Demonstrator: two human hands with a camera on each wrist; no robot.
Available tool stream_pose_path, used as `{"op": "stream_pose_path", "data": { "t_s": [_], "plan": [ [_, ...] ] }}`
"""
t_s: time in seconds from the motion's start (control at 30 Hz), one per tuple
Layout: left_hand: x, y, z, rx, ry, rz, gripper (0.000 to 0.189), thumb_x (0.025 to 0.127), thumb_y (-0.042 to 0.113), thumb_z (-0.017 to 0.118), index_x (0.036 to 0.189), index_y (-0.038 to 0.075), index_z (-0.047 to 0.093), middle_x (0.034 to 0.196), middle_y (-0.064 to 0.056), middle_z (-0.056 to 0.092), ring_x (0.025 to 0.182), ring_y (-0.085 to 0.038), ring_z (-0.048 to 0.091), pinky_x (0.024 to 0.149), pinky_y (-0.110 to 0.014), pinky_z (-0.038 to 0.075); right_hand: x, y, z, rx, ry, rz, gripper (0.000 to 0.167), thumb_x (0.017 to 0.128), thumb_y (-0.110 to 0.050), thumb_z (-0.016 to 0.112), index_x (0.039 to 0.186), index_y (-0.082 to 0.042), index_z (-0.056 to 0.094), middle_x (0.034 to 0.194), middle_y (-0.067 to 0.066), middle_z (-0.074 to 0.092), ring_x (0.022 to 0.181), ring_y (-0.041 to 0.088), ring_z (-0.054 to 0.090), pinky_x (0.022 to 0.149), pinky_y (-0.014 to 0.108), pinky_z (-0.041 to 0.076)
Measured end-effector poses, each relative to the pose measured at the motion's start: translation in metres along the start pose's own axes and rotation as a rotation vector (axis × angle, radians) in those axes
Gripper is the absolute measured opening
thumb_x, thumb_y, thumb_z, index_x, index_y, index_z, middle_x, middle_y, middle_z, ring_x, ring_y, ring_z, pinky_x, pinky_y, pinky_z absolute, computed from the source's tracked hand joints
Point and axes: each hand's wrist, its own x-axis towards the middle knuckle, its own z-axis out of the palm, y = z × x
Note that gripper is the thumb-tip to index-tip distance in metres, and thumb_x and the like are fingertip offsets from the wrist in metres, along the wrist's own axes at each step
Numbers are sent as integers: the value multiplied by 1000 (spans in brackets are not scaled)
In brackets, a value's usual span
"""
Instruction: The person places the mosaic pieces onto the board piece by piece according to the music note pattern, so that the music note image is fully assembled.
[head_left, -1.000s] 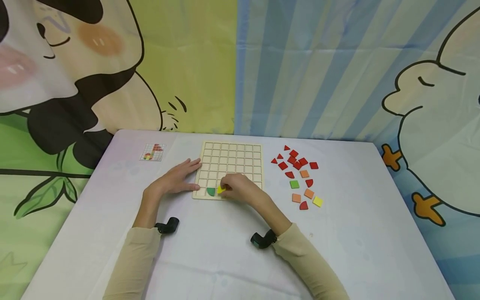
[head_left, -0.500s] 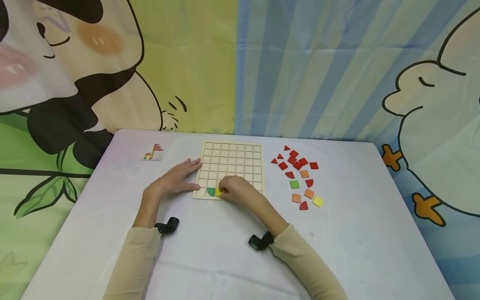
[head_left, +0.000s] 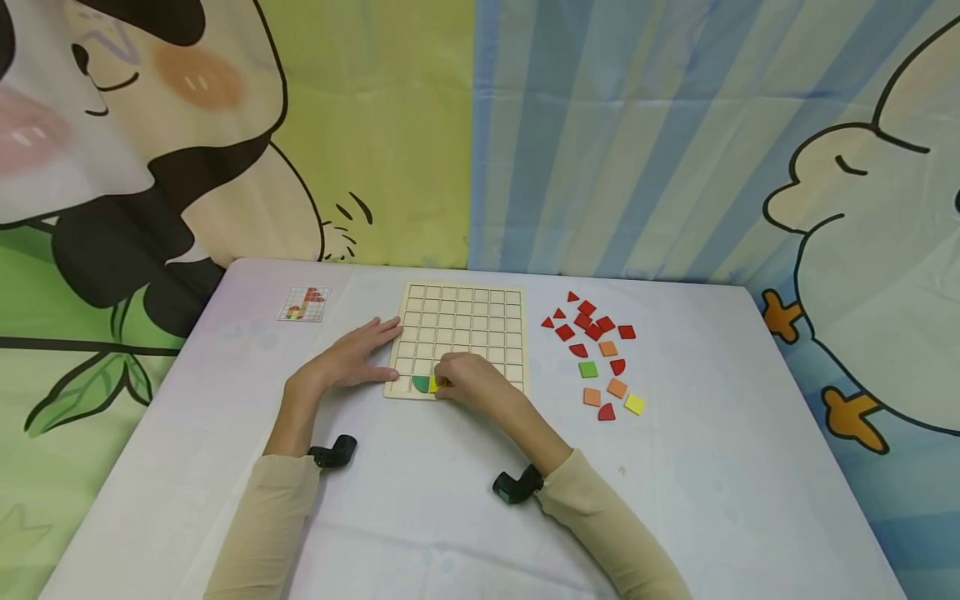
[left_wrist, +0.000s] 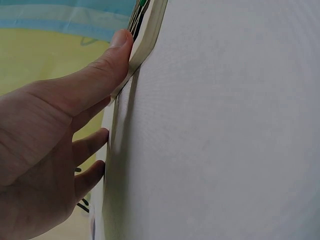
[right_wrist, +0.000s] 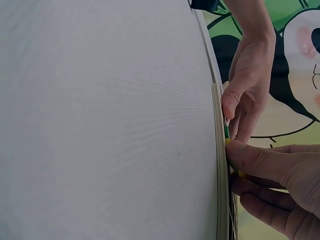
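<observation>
A pale wooden grid board (head_left: 465, 312) lies on the white table. My left hand (head_left: 352, 357) rests at its left side, thumb and fingers spread and fairly straight along the edge; the left wrist view shows the thumb on the board's corner. A green quarter-circle tile (head_left: 421, 383) sits in the bottom row. Right beside it, my right hand (head_left: 472, 382) pinches a yellow tile (head_left: 432, 384) between thumb and fingers, down at the board's surface. The fingers hide most of that tile, so its full outline cannot be told.
Right of the board lie scattered red tiles (head_left: 583, 320), several orange tiles (head_left: 617, 387), a green square (head_left: 588, 369) and a yellow square (head_left: 634, 404). A small printed pattern card (head_left: 305, 304) lies at the back left. A patterned cloth hangs behind the table.
My right hand has shifted slightly left and down with the yellow tile, which now lies lower, against the green tile. The left hand has stayed where it was.
</observation>
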Motion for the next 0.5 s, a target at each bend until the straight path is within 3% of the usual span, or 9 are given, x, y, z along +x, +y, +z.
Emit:
{"op": "stream_pose_path", "data": {
  "t_s": [0.33,0.5],
  "plan": [
    [2,0,1,14,2,5,88,84,46,71,154,14,28,164,-5,17,152,-37,7,118,-63,14,1,0,0,-8,-4,-8,12,83,-21,76,83,-11,70,82,-2,65,71,7,53,67,18,47],
    [2,0,1,8,2,0,88,84,45,72,154,14,28,164,-5,17,152,-37,7,118,-63,14,2,1,-1,-11,-31,-22,10,86,-20,74,84,-10,75,87,-1,69,77,9,60,74,20,51]
  ]
}}
